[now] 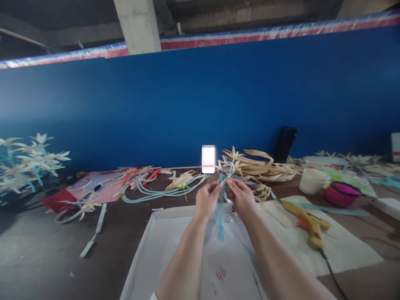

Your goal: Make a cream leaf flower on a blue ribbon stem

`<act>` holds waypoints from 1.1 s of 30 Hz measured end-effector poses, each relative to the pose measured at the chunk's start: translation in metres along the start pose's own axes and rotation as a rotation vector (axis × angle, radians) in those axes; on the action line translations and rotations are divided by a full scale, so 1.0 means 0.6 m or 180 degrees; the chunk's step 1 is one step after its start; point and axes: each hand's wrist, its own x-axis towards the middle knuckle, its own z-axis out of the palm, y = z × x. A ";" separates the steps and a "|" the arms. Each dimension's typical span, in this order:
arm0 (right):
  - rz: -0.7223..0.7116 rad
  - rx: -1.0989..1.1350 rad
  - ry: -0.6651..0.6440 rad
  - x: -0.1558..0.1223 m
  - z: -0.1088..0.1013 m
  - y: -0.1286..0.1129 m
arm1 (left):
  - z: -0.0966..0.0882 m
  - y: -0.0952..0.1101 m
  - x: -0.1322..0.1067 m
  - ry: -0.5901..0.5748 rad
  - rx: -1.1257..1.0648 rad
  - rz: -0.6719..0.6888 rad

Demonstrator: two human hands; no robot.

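Left hand [206, 202] and right hand [243, 198] come close together, fingertips pinched narrow on a light-blue ribbon [221, 227] just below a pale husk flower [233, 160]; which fingers grip the stem and which only the strip is too small to tell. Ribbon and flower are above the far end of a shallow white tray [146, 254], the loose tail hanging down over it. On the tray's floor, reddish handwriting [221, 273] reads "46" (a smaller mark beneath it looks like a 2). Behind the hands, a white rectangle [208, 158] bears a reddish line, its print blurred past reading. Right of the tray, a yellow glue gun [308, 223] rests on a pale sheet [343, 246], any lettering on it unreadable. Dried husks [265, 168], a white cup [312, 182] and a magenta pouch [342, 194] sit farther back on the dark surface [115, 233].
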 end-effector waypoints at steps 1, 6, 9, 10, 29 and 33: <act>0.0014 0.0024 -0.0012 0.000 0.000 0.001 | 0.000 -0.002 0.002 -0.0093 -0.0091 -0.0061; 0.0078 0.0024 -0.0004 -0.001 0.001 0.001 | -0.004 0.001 0.001 0.0120 -0.0075 0.0072; 0.0088 0.0017 -0.0014 -0.001 0.001 0.000 | -0.005 0.003 0.000 0.0174 -0.0250 0.0087; 0.0087 0.0015 -0.0026 -0.001 0.001 0.000 | -0.005 0.003 0.001 0.0185 -0.0326 0.0100; 0.0168 -0.0018 -0.0110 -0.012 0.016 -0.012 | 0.001 0.015 -0.015 0.0794 0.1308 0.1459; 0.0165 -0.0041 -0.0175 -0.013 0.017 -0.010 | 0.000 0.017 -0.015 0.0901 0.1464 0.1514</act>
